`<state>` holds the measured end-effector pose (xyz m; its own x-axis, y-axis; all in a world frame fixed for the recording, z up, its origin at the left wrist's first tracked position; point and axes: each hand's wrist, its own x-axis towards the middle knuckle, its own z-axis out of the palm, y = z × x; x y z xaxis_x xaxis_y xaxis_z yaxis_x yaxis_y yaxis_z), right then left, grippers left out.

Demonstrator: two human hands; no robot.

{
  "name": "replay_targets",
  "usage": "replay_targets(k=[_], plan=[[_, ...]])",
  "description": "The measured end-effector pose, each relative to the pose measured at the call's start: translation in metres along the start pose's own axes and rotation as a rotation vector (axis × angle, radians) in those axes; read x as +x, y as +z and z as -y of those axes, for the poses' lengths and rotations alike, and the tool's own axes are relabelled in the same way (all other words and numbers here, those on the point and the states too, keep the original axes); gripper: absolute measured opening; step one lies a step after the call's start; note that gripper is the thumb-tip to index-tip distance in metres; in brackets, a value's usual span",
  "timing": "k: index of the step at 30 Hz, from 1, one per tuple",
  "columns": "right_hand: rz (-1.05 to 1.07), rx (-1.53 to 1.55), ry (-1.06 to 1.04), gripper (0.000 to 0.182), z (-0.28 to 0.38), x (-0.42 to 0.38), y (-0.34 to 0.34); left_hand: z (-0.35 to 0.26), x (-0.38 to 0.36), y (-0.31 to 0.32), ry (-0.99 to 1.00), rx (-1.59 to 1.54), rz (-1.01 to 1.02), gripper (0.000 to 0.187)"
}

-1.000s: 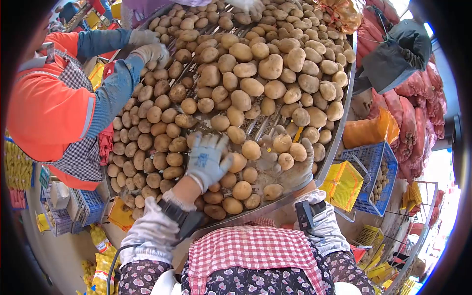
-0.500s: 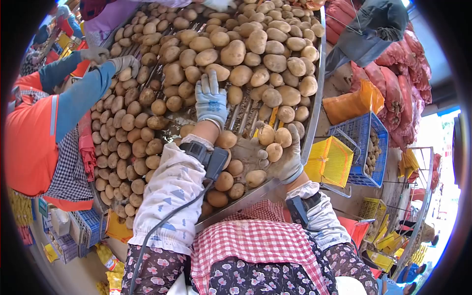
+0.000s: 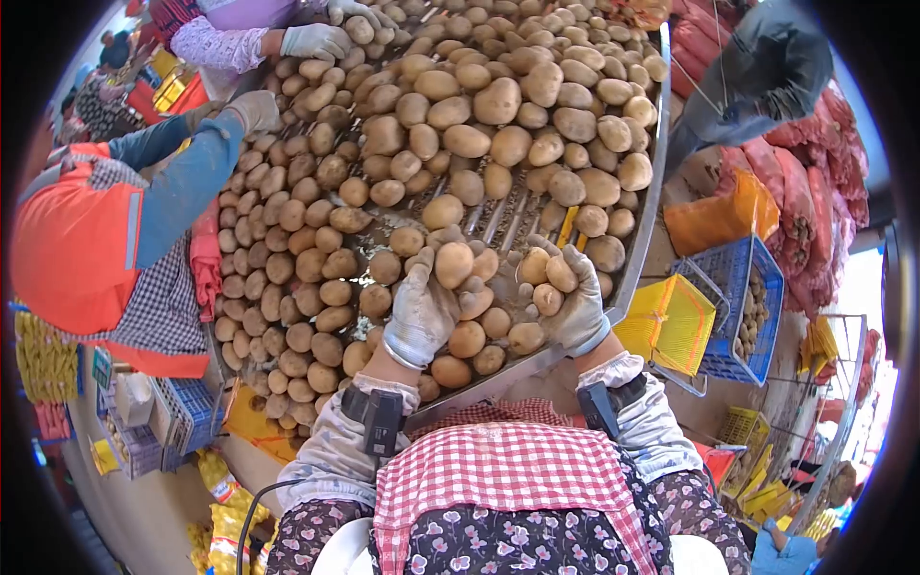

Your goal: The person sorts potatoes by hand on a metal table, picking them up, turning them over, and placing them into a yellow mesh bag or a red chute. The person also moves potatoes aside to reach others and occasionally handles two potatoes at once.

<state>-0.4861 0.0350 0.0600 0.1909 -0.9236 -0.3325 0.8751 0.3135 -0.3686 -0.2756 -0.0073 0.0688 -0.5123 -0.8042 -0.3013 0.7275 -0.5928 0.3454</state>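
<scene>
My left hand [image 3: 420,314], in a pale, dirt-stained work glove, is closed round potatoes [image 3: 454,264] at the near end of the sorting table. Its fingers are partly hidden behind them. A few inches to the right, my right hand [image 3: 583,314], gloved too, cups several small potatoes [image 3: 562,274] against its fingers and palm. Between and below the hands, loose potatoes [image 3: 467,338] lie by the table's metal rim [image 3: 537,368]. Bare slats [image 3: 498,222] show just beyond my hands, with a large heap of potatoes [image 3: 497,100] behind.
Across the left side, a co-worker in an orange vest [image 3: 77,259] reaches onto the table. Another person's gloved hand [image 3: 316,42] is at the far left. Beside the right rim stand a yellow basket [image 3: 661,324], a blue crate [image 3: 733,359] and an orange sack [image 3: 719,218].
My left hand has come back from the heap, where it lay flat, and now closes round potatoes near my right hand. My right hand still holds its small potatoes. The view has shifted.
</scene>
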Motion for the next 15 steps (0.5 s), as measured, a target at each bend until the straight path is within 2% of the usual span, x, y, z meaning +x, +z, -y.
replay_targets(k=[2,4,5,6,7,8,9,14,15], plan=[[0.056,0.015,0.078,0.057,-0.004,0.003,0.017,-0.002,-0.010,0.006,-0.027,0.000,-0.056,0.043],[0.112,-0.033,0.125,0.060,-0.008,0.004,0.032,0.001,-0.014,-0.006,-0.010,0.272,-0.139,0.044],[0.154,-0.171,0.098,0.060,-0.011,0.006,0.038,0.000,-0.022,-0.001,0.071,0.536,-0.159,0.040],[0.196,-0.307,0.071,0.059,-0.016,0.007,0.044,0.001,-0.023,-0.004,0.081,0.527,-0.169,0.040],[0.153,-0.377,0.051,0.060,-0.025,0.006,0.051,0.003,-0.021,-0.007,0.107,0.765,-0.170,0.038],[0.128,-0.511,-0.054,0.058,-0.035,0.011,0.047,0.003,-0.020,-0.008,0.129,1.006,-0.169,0.037],[0.170,-0.572,-0.014,0.057,-0.036,0.011,0.044,0.002,-0.021,-0.005,0.188,1.111,-0.120,0.038],[0.208,-0.803,0.099,0.057,-0.025,0.000,0.056,-0.011,-0.027,-0.017,0.209,1.343,-0.054,0.034],[0.244,-0.795,0.165,0.058,-0.021,-0.001,0.055,-0.016,-0.028,-0.018,0.067,1.233,0.030,0.031]])
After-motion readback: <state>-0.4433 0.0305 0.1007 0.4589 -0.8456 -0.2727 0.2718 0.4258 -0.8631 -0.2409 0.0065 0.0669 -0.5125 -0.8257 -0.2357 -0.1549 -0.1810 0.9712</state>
